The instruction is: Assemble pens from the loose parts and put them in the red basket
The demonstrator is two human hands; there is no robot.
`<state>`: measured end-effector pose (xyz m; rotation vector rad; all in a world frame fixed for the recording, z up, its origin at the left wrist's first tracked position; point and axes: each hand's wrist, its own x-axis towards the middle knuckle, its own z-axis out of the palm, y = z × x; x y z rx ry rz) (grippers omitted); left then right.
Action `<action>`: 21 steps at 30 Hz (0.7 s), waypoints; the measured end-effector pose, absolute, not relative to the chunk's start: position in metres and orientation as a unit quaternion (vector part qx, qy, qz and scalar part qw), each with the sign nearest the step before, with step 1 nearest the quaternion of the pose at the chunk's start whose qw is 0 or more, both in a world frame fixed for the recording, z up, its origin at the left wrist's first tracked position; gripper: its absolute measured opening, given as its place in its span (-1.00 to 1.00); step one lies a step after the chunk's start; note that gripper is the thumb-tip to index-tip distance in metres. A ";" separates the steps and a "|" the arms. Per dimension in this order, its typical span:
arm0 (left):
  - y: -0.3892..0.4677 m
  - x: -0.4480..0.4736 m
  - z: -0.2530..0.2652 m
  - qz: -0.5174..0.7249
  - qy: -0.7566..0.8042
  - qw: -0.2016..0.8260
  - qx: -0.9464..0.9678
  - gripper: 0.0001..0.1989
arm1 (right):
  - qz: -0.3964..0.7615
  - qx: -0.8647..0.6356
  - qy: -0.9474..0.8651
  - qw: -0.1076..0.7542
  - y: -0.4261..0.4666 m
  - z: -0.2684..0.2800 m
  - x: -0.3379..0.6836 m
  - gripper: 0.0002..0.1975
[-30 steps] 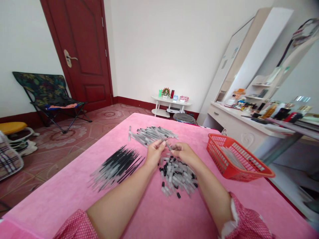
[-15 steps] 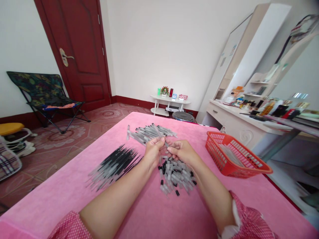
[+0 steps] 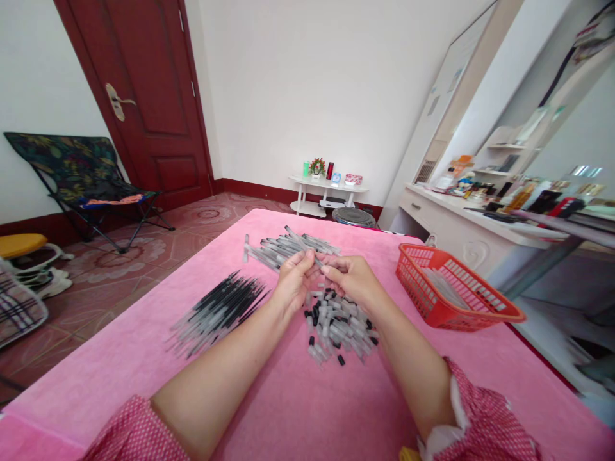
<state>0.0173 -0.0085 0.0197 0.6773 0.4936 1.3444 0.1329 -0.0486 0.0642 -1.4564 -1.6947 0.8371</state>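
Observation:
My left hand (image 3: 296,275) and my right hand (image 3: 352,274) meet above the middle of the pink-covered table. Both pinch one slim clear pen (image 3: 298,239), which slants away to the upper left; its near end is partly hidden by my fingers. Just beyond them lies a pile of similar clear pens (image 3: 269,253) with dark ends. Below my right hand is a heap of clear and black pen caps (image 3: 342,328). To the left of my left forearm, a bundle of black-inked pen refills (image 3: 221,310) is spread out.
An orange plastic basket (image 3: 473,320) with clear items inside stands at the table's right. The pink tablecloth (image 3: 283,410) covers the surface. Beyond are a dresser (image 3: 485,224) crowded with bottles, a small white shelf table (image 3: 307,187), a folding chair (image 3: 72,166) and a red door (image 3: 139,96).
My fingers have closed in around the pen, my right hand coming nearer to my left. More of the pen's far end shows. The whole view has shifted slightly.

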 end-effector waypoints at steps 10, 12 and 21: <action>0.002 0.006 0.019 0.627 0.317 0.669 0.242 -0.79 | -0.058 -0.680 -0.716 0.144 -0.061 0.066 0.124 -0.85; 0.009 -0.002 0.017 0.635 0.327 0.659 0.237 -0.81 | -0.089 -0.686 -0.716 0.093 -0.062 0.069 0.126 -0.82; -0.005 0.007 0.015 0.492 0.364 0.677 0.410 -0.63 | 0.081 -0.679 -0.727 0.069 -0.047 0.075 0.180 -0.83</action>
